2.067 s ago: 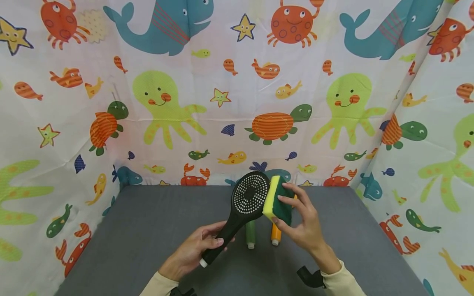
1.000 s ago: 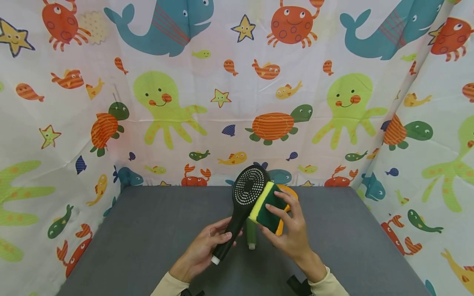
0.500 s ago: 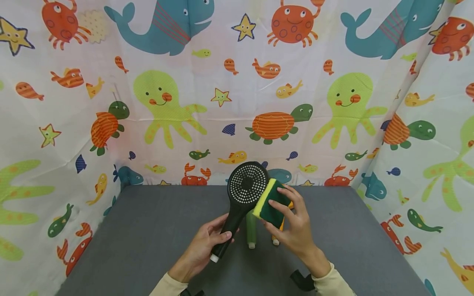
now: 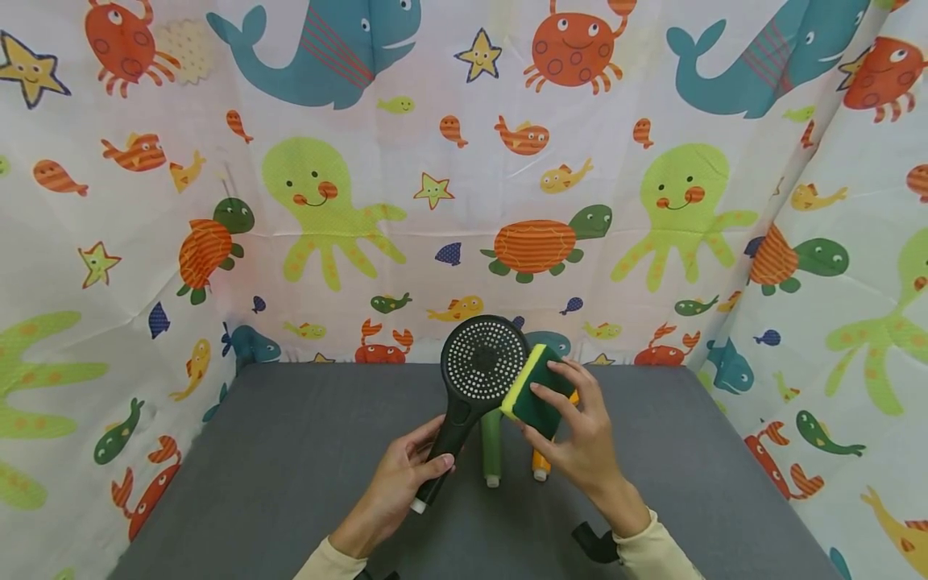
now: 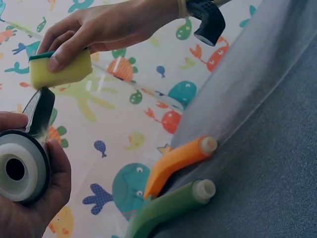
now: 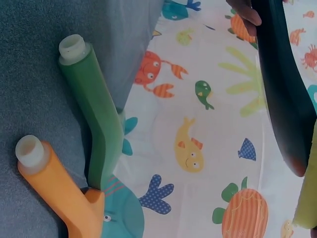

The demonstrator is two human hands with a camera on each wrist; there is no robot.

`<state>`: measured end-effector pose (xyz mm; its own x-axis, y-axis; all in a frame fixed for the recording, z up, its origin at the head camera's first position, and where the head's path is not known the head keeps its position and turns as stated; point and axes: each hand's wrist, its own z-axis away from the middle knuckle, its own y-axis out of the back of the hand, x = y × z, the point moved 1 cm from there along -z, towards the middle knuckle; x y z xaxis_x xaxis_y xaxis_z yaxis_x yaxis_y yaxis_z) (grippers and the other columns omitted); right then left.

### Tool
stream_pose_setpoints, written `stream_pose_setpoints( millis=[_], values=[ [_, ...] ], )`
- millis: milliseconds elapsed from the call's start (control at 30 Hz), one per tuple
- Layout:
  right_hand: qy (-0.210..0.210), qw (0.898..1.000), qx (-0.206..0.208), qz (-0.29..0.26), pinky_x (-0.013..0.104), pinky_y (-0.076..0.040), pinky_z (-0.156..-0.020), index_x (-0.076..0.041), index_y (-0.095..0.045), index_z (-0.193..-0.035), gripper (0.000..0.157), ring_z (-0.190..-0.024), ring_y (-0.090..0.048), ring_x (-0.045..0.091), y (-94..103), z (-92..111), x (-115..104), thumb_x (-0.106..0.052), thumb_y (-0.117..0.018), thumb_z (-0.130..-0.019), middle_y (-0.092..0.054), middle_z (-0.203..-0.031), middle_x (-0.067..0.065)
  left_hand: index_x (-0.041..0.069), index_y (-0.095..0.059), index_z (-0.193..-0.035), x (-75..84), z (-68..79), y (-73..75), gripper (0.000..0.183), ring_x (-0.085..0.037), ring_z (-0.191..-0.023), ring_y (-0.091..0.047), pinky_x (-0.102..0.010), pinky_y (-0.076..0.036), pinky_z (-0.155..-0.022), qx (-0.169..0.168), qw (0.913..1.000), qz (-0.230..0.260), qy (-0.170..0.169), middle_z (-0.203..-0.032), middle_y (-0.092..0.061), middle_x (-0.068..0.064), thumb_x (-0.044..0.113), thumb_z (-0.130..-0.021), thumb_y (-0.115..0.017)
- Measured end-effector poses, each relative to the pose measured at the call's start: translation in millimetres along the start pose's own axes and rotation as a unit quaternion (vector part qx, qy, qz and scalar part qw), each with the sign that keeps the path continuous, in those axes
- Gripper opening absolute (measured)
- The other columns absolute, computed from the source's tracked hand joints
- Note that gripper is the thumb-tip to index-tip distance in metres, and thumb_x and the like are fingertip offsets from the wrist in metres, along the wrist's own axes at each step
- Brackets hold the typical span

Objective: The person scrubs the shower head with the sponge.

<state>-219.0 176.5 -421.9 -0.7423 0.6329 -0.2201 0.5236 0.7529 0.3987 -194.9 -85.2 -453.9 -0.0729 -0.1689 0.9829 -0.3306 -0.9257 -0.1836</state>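
My left hand (image 4: 395,479) grips the handle of a black shower head (image 4: 484,360), its perforated round face turned toward the head camera. Between the thumb and fingers of my right hand (image 4: 583,435) is a yellow and green sponge (image 4: 540,392). The sponge's yellow side lies right at the right edge of the shower head's face. In the left wrist view the sponge (image 5: 62,69) sits at the far end of the shower head (image 5: 40,111). The right wrist view shows the shower head's smooth back (image 6: 285,84) beside the yellow side of the sponge (image 6: 308,191).
Behind the hands, a green shower head (image 4: 491,451) and an orange shower head (image 4: 540,465) lie on the grey table (image 4: 304,451), handles toward me. A white curtain (image 4: 464,274) printed with sea animals surrounds the table at the back and sides.
The sponge shifted down and left along the shower head's edge, then back up and right. The shower head rose slightly and now stands more upright, with its face turned further toward the head camera.
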Motion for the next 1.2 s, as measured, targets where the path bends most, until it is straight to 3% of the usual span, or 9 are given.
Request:
stream_pose_setpoints(
  millis=[133,267,400,733,967,1200],
  values=[
    [0.007,1.0,-0.008,0.011,0.02,-0.032,-0.113,-0.015,-0.072,-0.114,0.049,-0.131,-0.045,0.039,-2.7,1.3,-3.1,-0.056,-0.062,-0.089,-0.055,-0.135,0.017,0.002,-0.039,-0.149,-0.1,-0.6,-0.7,0.065,-0.016,-0.114,-0.06,-0.025,-0.054,-0.088,0.011,0.9999,0.002,-0.004,-0.145,-0.048,-0.023,0.002,-0.09,-0.066],
    [0.023,0.999,-0.024,0.025,0.041,-0.052,-0.098,-0.018,-0.071,-0.114,0.047,-0.13,-0.046,0.04,-7.3,2.5,-6.8,-0.056,-0.06,-0.09,-0.056,-0.135,0.016,0.003,-0.04,-0.148,-0.1,-1.5,-1.4,0.063,-0.019,-0.116,-0.059,-0.025,-0.054,-0.088,0.023,0.9997,-0.002,-0.01,-0.143,-0.048,-0.022,0.0,-0.09,-0.065],
    [0.036,0.998,-0.034,0.032,0.06,-0.052,-0.086,-0.017,-0.071,-0.114,0.047,-0.128,-0.046,0.041,-10.9,5.1,-8.4,-0.056,-0.058,-0.091,-0.056,-0.134,0.016,0.003,-0.041,-0.148,-1.3,-1.5,-1.4,0.064,-0.022,-0.121,-0.057,-0.025,-0.054,-0.088,0.037,0.9991,-0.017,-0.011,-0.141,-0.05,-0.021,0.001,-0.089,-0.066],
    [0.047,0.997,-0.039,0.038,0.06,-0.043,-0.094,-0.017,-0.071,-0.114,0.047,-0.127,-0.046,0.041,-12.7,4.0,-7.6,-0.056,-0.058,-0.091,-0.057,-0.132,0.016,0.006,-0.044,-0.147,-1.0,0.3,-1.3,0.062,-0.031,-0.131,-0.051,-0.033,-0.05,-0.096,0.068,0.9942,-0.083,-0.013,-0.14,-0.054,-0.017,0.006,-0.09,-0.068],
    [0.021,0.997,-0.063,0.038,0.065,-0.042,-0.097,-0.017,-0.07,-0.116,0.05,-0.132,-0.043,0.041,-9.2,-2.8,-2.4,-0.058,-0.056,-0.091,-0.055,-0.135,0.016,0.008,-0.047,-0.145,2.0,-0.4,-2.6,0.061,-0.03,-0.128,-0.052,-0.031,-0.049,-0.095,0.074,0.9916,-0.104,-0.022,-0.136,-0.058,-0.015,0.005,-0.089,-0.068],
    [-0.001,0.996,-0.083,0.043,0.066,-0.04,-0.1,-0.017,-0.07,-0.117,0.045,-0.134,-0.04,0.04,-7.4,-8.3,4.6,-0.047,-0.074,-0.084,-0.054,-0.136,0.017,0.009,-0.048,-0.145,0.8,-0.6,-2.3,0.06,-0.028,-0.125,-0.054,-0.029,-0.05,-0.092,0.073,0.991,-0.111,-0.019,-0.133,-0.059,-0.014,0.004,-0.088,-0.068]
  ],
)
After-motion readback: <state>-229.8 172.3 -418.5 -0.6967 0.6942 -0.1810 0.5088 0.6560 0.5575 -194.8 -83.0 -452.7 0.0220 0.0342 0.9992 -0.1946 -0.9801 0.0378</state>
